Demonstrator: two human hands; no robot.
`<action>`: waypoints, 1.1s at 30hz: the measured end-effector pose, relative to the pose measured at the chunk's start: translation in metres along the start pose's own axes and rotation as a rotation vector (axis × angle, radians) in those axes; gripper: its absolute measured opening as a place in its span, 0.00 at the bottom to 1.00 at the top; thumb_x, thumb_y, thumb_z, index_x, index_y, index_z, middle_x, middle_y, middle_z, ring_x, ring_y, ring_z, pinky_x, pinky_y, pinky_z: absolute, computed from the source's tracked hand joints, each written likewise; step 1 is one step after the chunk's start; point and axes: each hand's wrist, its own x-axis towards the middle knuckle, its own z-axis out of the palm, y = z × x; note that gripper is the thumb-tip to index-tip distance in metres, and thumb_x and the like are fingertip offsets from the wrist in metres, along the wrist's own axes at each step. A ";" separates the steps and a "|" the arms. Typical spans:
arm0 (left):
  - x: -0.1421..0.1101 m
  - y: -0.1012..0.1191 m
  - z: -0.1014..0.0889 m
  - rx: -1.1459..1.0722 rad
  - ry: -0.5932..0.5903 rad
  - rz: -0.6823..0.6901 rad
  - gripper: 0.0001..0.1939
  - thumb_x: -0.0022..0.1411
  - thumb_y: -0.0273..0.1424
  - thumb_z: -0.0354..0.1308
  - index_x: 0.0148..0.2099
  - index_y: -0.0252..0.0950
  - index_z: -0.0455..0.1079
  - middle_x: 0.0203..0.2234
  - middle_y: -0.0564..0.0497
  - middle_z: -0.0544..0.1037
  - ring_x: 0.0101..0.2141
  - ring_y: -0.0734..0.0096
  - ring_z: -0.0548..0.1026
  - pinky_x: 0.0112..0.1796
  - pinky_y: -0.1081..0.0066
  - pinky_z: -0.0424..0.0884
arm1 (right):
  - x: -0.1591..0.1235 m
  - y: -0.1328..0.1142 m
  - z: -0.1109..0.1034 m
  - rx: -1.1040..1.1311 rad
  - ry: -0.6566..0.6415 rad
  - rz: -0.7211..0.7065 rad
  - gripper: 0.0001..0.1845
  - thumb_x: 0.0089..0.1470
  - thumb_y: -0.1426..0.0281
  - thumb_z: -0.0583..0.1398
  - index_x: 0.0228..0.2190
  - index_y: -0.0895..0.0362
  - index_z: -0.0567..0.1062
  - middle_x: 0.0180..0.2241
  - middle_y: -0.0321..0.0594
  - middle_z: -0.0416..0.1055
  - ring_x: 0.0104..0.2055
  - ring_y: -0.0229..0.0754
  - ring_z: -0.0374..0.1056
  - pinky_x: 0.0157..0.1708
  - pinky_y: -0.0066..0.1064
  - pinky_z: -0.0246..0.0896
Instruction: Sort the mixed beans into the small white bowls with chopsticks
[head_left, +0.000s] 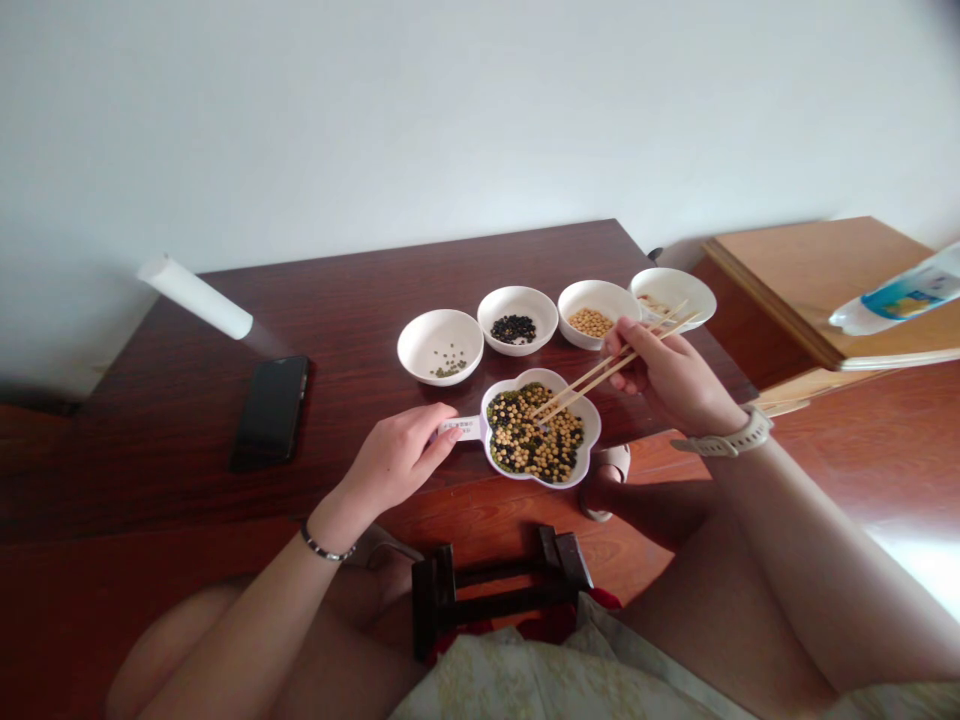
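My left hand point(405, 450) is closed on the white handle of a flower-shaped dish point(592, 430) at the table's front edge. Mixed yellow, black and green beans point(536, 440) cover the dish's bottom. My right hand point(660, 370) grips a pair of chopsticks point(589, 382), whose tips reach down among the beans. Behind the dish stands a row of white bowls. The leftmost bowl point(420, 345) has a few green beans, the second bowl point(487, 305) black beans, the third bowl point(577, 295) yellow beans. In the rightmost bowl point(697, 295) lie pale bits, partly behind the chopsticks.
A black phone point(271, 412) lies on the dark table point(352, 300) at the left, near a white cylinder point(199, 297). To the right, a plastic bottle point(900, 290) is on a lighter wooden cabinet point(817, 270). A dark stool point(499, 590) stands below, between the legs.
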 end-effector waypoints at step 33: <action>0.001 0.001 0.000 -0.015 0.004 0.011 0.14 0.78 0.39 0.49 0.50 0.37 0.71 0.40 0.50 0.81 0.33 0.69 0.77 0.36 0.69 0.66 | -0.002 0.003 0.000 -0.094 0.011 -0.048 0.22 0.67 0.53 0.61 0.29 0.56 0.72 0.25 0.36 0.66 0.20 0.31 0.63 0.16 0.21 0.57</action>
